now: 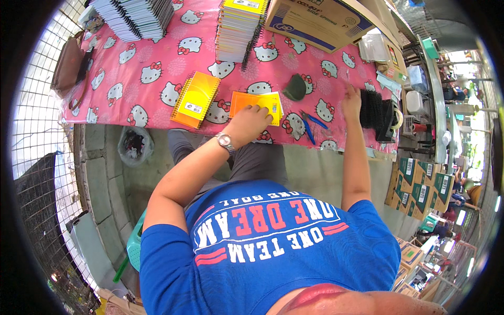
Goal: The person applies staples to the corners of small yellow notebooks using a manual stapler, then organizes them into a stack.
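Note:
My left hand point(251, 124), with a watch point(224, 140) on its wrist, rests on a flat yellow-and-orange notebook cover point(241, 100). Its fingers are apart and lie across the cover, which has no coil in sight. My right hand point(352, 100) is farther right over the pink tablecloth, just left of a bundle of black binding coils point(371, 109). The right fingers are bent close together; what they hold, if anything, is too small to tell. Between the hands lie blue-handled pliers point(315, 122) and a dark green rounded piece point(295, 87). Left of them are yellow spiral notebooks point(196, 100).
Stacks of spiral notebooks point(137, 21) and a second stack point(239, 31) stand at the back, beside a cardboard box point(317, 23). A brown bag point(68, 63) lies at the left edge. A tape roll point(397, 118) stands at the right; a plastic bag point(135, 147) hangs below the table.

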### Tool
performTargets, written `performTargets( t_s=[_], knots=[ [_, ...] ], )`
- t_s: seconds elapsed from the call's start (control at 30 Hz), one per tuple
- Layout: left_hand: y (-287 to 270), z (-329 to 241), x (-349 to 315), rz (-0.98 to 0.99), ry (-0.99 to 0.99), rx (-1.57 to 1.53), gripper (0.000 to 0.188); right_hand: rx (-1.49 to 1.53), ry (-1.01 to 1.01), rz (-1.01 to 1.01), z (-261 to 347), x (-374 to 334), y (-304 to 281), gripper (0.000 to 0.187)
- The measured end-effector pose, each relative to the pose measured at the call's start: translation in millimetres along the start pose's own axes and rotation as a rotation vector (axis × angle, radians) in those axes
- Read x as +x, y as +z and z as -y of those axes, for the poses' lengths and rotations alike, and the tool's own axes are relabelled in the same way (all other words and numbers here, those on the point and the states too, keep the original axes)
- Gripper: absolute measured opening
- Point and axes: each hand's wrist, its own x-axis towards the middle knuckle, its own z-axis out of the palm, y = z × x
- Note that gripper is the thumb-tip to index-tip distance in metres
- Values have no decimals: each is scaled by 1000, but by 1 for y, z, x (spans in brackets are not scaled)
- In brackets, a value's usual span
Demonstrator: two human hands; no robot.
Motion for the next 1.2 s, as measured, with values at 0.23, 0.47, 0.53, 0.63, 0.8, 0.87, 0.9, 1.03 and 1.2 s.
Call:
performTargets(
  t_s=[0.23,0.47,0.53,0.63,0.8,0.87,0.9,1.03,1.2],
  knots=[
    [-27,16,12,-136,-65,1,29,794,101,503,173,-51,-29,24],
    [-15,11,15,-355,-124,-1,17,814,27,296,187,-59,-12,24],
    [-14,11,15,-380,-120,4,16,871,37,322,180,-66,-4,26],
    [-13,11,15,-391,-108,-4,16,757,-79,248,173,-73,3,28],
    [-16,10,15,-351,-117,4,18,858,-37,330,177,-71,-2,21],
    [-12,7,17,-384,-95,34,18,994,104,454,180,-69,-10,19],
    [-10,5,18,-417,-72,62,19,1082,247,540,183,-67,-15,20],
    [-10,-2,20,-411,-45,84,22,802,-28,429,184,-60,-24,26],
    [-8,-3,19,-395,-87,36,19,702,52,685,192,-42,-47,33]
  ],
)
